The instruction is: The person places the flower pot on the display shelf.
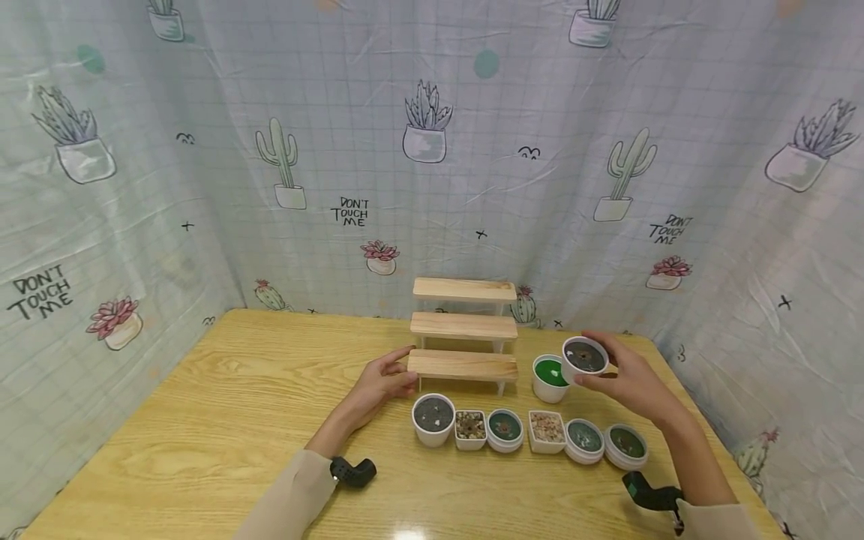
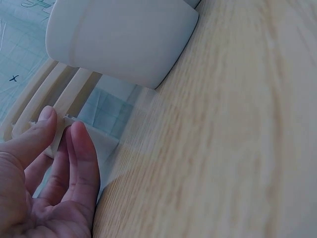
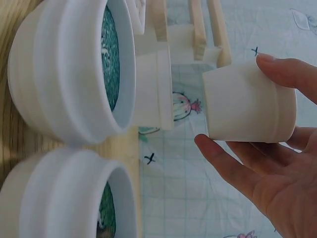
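Observation:
A three-step wooden display rack (image 1: 466, 364) stands near the back of the table. My left hand (image 1: 378, 386) pinches the left end of its lowest board; the left wrist view shows thumb and fingers (image 2: 84, 148) at the board's end. Raised off the table to the right, a round white pot (image 1: 584, 357) with dark grey fill is held by my right hand (image 1: 631, 381). Thumb and fingers lie around its sides in the right wrist view. Just left of this pot, and partly behind it, stands a white pot with bright green fill (image 1: 550, 375).
Before the rack runs a row of small white pots: a taller grey-filled pot (image 1: 433, 417), square pots with pebbles (image 1: 470, 427) and pinkish gravel (image 1: 547, 430), and several round green-filled ones (image 1: 584, 439). A cactus-print curtain (image 1: 432, 210) hangs behind the wooden table (image 1: 270, 375).

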Available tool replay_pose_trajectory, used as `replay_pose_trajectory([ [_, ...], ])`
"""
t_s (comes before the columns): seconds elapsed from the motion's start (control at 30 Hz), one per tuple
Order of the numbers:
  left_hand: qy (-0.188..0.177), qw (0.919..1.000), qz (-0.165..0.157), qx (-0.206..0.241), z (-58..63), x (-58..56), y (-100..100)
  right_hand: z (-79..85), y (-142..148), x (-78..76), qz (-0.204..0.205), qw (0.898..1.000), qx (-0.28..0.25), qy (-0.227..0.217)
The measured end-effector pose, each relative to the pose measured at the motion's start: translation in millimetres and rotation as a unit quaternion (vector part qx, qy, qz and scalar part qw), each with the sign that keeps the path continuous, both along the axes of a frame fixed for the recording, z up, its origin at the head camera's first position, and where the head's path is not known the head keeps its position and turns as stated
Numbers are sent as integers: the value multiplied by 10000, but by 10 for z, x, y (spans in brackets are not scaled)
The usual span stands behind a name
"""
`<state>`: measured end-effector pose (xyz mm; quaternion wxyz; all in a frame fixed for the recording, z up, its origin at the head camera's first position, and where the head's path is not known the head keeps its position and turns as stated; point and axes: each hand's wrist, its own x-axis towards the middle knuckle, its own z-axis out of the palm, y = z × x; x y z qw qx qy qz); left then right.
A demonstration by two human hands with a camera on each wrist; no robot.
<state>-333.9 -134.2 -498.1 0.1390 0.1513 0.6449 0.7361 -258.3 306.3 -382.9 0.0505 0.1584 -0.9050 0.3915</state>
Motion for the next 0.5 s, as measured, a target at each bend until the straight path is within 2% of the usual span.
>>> replay_pose_trajectory([
  [0.33,-26,10000,-35,49,9,-11,-3,-20,-163,-59,117,9999,71,-18],
  [0.5,-86,9999,-5,74,18,11,0,29,-275,-97,222,9997,-7,-79],
])
